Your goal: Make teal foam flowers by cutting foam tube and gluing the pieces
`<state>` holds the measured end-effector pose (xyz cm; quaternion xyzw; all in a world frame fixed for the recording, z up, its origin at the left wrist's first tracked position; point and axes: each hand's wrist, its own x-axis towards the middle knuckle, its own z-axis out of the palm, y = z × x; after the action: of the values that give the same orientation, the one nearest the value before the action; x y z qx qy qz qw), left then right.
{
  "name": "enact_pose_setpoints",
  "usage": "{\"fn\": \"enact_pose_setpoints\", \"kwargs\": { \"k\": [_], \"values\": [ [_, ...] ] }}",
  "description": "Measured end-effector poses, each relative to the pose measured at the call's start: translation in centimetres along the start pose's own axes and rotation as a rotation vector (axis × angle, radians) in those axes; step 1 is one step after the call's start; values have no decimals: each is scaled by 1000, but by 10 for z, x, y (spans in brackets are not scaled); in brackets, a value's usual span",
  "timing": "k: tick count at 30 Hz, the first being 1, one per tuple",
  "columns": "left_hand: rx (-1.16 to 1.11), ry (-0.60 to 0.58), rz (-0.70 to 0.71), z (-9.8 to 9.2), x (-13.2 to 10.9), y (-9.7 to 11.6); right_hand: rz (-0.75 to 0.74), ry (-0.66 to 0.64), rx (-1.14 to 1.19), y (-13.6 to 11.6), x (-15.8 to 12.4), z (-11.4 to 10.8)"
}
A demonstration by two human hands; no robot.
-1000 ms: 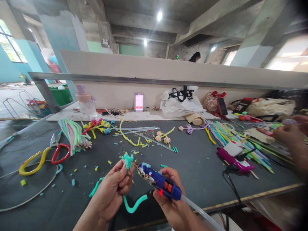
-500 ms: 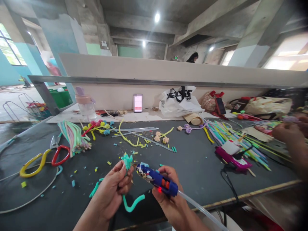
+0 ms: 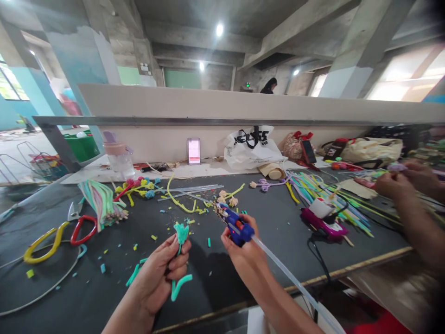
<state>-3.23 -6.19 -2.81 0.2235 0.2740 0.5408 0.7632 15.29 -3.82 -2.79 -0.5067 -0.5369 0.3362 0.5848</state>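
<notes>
Pinched in my left hand (image 3: pixel 162 269) is a teal pipe-cleaner flower (image 3: pixel 181 232), its head standing above the fingertips and a bent teal stem hanging below. My right hand (image 3: pixel 246 246) grips a blue glue gun (image 3: pixel 236 225), its nozzle pointing up and left, apart from the flower. A long clear glue stick (image 3: pixel 288 273) runs out of the gun's back end. Beyond the gun lie peach flowers (image 3: pixel 233 202) on a yellow-green stem. Cut teal pieces (image 3: pixel 132 274) rest on the table left of my left hand.
Scissors with red and yellow handles (image 3: pixel 59 239) and a pipe-cleaner bundle (image 3: pixel 100 204) lie at left. A phone (image 3: pixel 193 151) stands at the back beside a white bag (image 3: pixel 253 147). At right, a magenta glue gun (image 3: pixel 323 225) lies near a co-worker's hands (image 3: pixel 399 183).
The glue gun in my right hand has moved away from the teal flower, up and to the right. My left hand still holds the flower. The view has shifted slightly.
</notes>
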Motion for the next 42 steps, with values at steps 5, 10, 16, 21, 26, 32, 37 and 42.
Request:
{"fn": "enact_pose_setpoints", "kwargs": {
  "k": [5, 10, 16, 21, 26, 32, 37, 42],
  "values": [
    [5, 24, 19, 1, 0, 1, -8, -64, -374, 2, 2, 11],
    [-62, 36, -2, -4, -2, 2, -26, -147, -288, -13, -17, 9],
    [-99, 35, 40, -8, 0, 0, 33, -304, -228, -22, -40, 3],
    [-76, 62, 60, -8, 1, -2, 21, -277, -163, -16, -49, 3],
    [-58, 54, 27, -3, 1, -1, 0, -286, -171, -12, -48, 0],
    [-13, 75, 47, -1, 1, -2, -33, -251, -196, -9, -47, 0],
    [-5, 94, 23, -3, 1, -2, 22, -282, -80, -11, -40, -4],
    [5, 71, 1, -2, -1, 0, 0, -110, -174, -9, -17, -4]
  ]
}}
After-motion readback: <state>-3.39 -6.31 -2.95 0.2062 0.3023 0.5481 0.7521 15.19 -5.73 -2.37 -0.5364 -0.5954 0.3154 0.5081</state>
